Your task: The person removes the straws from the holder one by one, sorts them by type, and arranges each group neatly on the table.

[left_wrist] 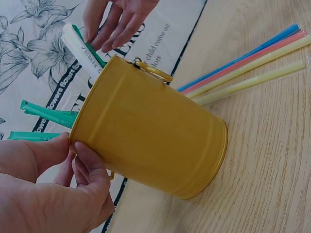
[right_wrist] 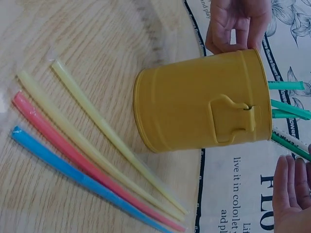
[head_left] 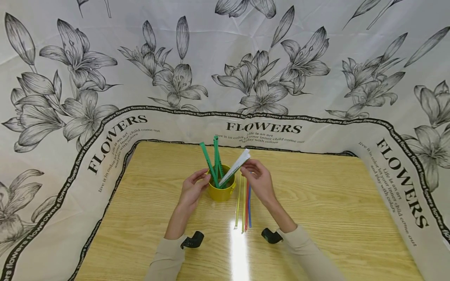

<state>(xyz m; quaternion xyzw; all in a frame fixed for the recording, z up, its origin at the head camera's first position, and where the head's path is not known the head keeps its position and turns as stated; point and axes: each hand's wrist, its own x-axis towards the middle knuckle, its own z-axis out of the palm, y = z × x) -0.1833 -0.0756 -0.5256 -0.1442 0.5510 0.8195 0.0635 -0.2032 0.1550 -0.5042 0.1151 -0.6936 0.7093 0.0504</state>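
Note:
A yellow metal bucket [head_left: 219, 194] with small side handles stands upright on the table. Slim green printed packets [head_left: 207, 162] poke out of its mouth. A slim white packet [head_left: 233, 168] leans out over its right side, with a green one beside it in the left wrist view. My left hand [left_wrist: 58, 189] pinches the bucket's rim between thumb and fingers. Beside the leaning packets is my right hand [head_left: 259, 181], its fingers loosely bent; whether they touch is hard to see. Behind the bucket lie clear-wrapped straws: blue [right_wrist: 82, 177], red [right_wrist: 87, 158] and yellow [right_wrist: 112, 131].
The wooden table [head_left: 316, 210] extends to both sides of the bucket. A white cloth [head_left: 190, 128] printed with flowers and lettering hangs along the back and sides. Black wrist mounts [head_left: 193, 240] sit by both cuffs.

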